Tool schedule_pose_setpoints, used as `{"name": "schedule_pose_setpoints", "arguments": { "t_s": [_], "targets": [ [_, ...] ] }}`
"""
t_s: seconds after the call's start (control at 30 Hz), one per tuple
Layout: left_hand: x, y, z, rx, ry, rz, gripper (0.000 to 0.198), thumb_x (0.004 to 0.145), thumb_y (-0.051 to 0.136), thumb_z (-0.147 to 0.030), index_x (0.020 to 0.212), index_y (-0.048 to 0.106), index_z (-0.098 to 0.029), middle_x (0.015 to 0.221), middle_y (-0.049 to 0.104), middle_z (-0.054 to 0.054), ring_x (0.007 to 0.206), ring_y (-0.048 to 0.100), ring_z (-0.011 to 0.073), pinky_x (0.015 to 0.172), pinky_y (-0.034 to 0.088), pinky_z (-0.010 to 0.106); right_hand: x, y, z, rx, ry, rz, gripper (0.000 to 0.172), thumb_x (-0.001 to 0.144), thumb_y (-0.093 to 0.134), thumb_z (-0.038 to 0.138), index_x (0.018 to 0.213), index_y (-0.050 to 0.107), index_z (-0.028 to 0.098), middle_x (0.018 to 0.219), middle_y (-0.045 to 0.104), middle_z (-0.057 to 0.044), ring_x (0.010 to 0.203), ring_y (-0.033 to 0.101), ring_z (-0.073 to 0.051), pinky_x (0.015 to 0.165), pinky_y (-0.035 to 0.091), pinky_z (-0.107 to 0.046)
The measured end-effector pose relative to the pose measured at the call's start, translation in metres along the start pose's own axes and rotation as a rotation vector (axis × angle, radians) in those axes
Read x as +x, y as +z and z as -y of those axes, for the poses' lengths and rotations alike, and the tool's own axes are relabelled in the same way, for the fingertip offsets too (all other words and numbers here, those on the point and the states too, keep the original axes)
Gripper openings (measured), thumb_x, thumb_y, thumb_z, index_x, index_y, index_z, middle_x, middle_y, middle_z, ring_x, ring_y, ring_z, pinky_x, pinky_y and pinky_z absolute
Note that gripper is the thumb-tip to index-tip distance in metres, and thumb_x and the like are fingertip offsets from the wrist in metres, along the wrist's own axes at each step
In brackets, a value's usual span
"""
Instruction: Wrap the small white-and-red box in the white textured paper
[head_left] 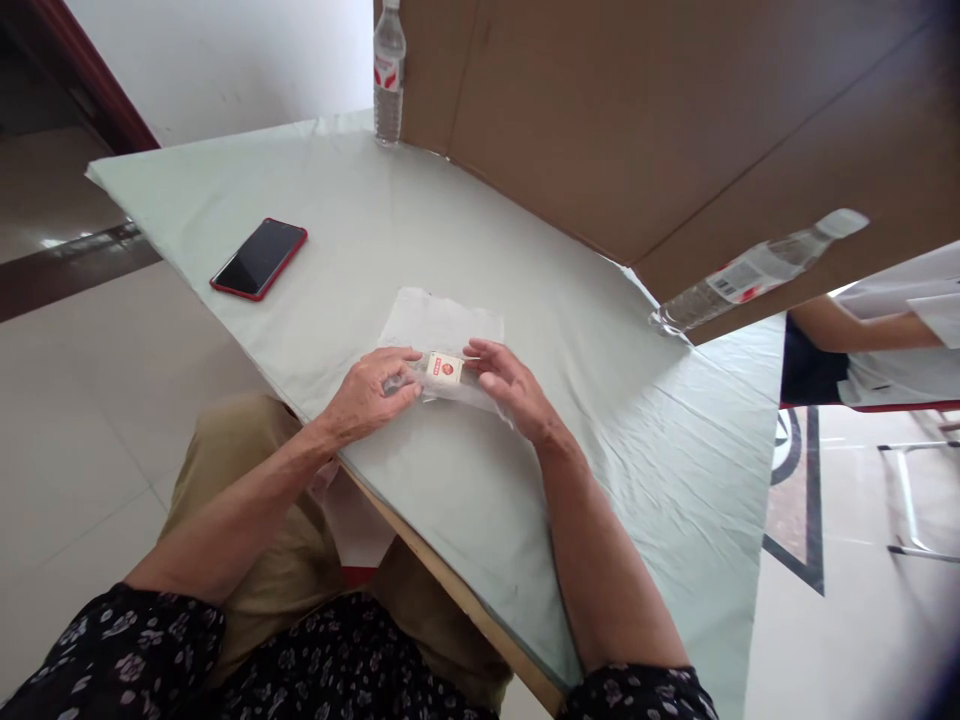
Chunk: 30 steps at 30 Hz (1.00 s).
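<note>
Left hand [365,393]: thumb and forefinger stand apart at the left end of the small cream box [445,369], with some translucent material [394,382] showing in the gap between them; whether the tips press on that material cannot be told. Right hand [517,390]: fingers slightly curled, thumb and forefinger likewise apart, the tips just beside the right end of the box; contact cannot be confirmed. The box bears red print on its visible face and lies between the two hands. A thin white sheet [431,315] extends beyond the box and out to its right; the same pale material shows about the box's near side, though its exact folds are unclear. The surface [337,230] around the box is covered with a pale green cloth, wrinkled well to the right of the box. Beyond the box and to its left lies a phone [260,260] in a red case, dark screen up. Farther beyond the box, slightly left, a clear bottle [388,115] with a red and white label stands upright. A second labelled bottle [757,275], well to the right of the box, appears tilted in this view. A brown cardboard panel [600,120] rises beyond the box, adjoining both bottles. At far right from the box, another person's forearm [870,328] and pale clothing are visible past the panel.
</note>
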<state>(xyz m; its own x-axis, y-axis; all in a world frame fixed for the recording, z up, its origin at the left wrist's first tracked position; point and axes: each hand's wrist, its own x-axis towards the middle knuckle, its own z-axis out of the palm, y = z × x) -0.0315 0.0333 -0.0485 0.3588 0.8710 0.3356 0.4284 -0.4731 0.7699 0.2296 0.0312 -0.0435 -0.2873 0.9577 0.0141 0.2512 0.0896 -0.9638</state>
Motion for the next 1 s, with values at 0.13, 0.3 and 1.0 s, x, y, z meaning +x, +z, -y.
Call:
{"name": "schedule_pose_setpoints", "arguments": {
  "t_s": [0.13,0.3,1.0],
  "targets": [
    [0.009,0.005,-0.004,-0.097,-0.156,-0.035,0.017,0.084,0.060,-0.035,0.080,0.065,-0.019,0.117,0.076,0.011,0.105,0.071,0.0242,0.081,0.056,0.033,-0.005,-0.016,0.016,0.013,0.018,0.046,0.066,0.083,0.062,0.073,0.134,0.062,0.030,0.140,0.064,-0.008,0.135,0.055,-0.031,0.111,0.043,-0.048],
    [0.016,0.008,-0.007,-0.122,-0.248,-0.073,0.024,0.080,0.061,-0.040,0.087,0.070,-0.019,0.108,0.078,0.009,0.096,0.070,0.0224,0.075,0.052,0.030,0.003,0.001,0.013,-0.060,0.116,-0.111,0.049,0.069,0.083,0.054,0.107,0.072,0.025,0.114,0.073,-0.007,0.099,0.067,-0.024,0.088,0.050,-0.039],
    [0.028,0.012,-0.010,-0.364,-0.363,-0.070,0.016,0.070,0.065,-0.032,0.067,0.058,-0.018,0.097,0.078,0.008,0.075,0.065,0.0160,0.066,0.047,0.026,0.002,0.028,0.007,0.156,0.101,-0.224,0.026,0.072,0.076,0.038,0.066,0.058,0.021,0.099,0.075,-0.005,0.075,0.061,-0.014,0.068,0.045,-0.028]
  ]
}}
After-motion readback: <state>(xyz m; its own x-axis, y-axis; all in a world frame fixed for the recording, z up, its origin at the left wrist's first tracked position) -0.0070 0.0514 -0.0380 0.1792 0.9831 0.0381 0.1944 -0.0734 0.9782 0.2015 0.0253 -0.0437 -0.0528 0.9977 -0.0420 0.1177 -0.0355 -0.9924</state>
